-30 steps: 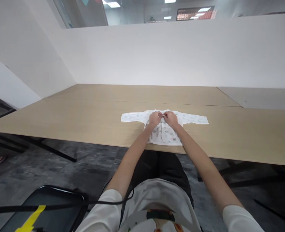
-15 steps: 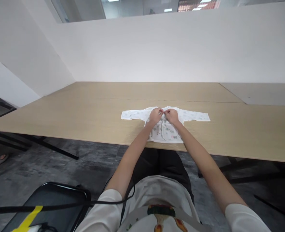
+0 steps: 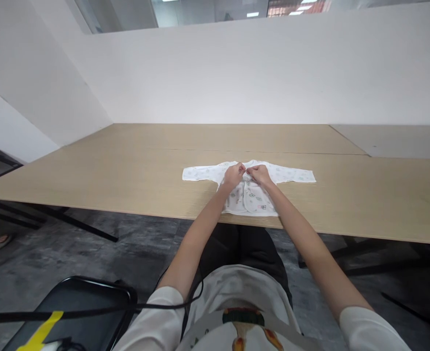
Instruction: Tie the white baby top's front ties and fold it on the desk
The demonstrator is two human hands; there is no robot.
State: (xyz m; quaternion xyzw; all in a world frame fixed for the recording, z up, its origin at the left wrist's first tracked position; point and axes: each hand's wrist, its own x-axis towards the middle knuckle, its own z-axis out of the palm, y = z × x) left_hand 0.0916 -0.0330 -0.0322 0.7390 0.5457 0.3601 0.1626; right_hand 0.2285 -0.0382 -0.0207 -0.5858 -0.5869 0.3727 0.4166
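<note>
A small white baby shirt (image 3: 252,199) with a scattered print lies front up on the table, its sleeves spread to both sides and its hem near the front edge. My left hand (image 3: 234,174) pinches the shirt at the front opening near the collar. Close beside it, my right hand (image 3: 259,174) pinches the other side of the same opening. The fingertips of both hands almost meet over the placket. Whatever small fastening lies between them is hidden by the fingers.
The wooden table (image 3: 134,165) runs wide to both sides, with a white wall (image 3: 215,78) behind it. A black chair (image 3: 86,297) stands at lower left, with a black cable (image 3: 101,310) across it. A person's foot (image 3: 3,239) shows at far left.
Both hands stay at the collar, with only slight finger movement; the right fingers have shifted a little to the left. The shirt lies as before.
</note>
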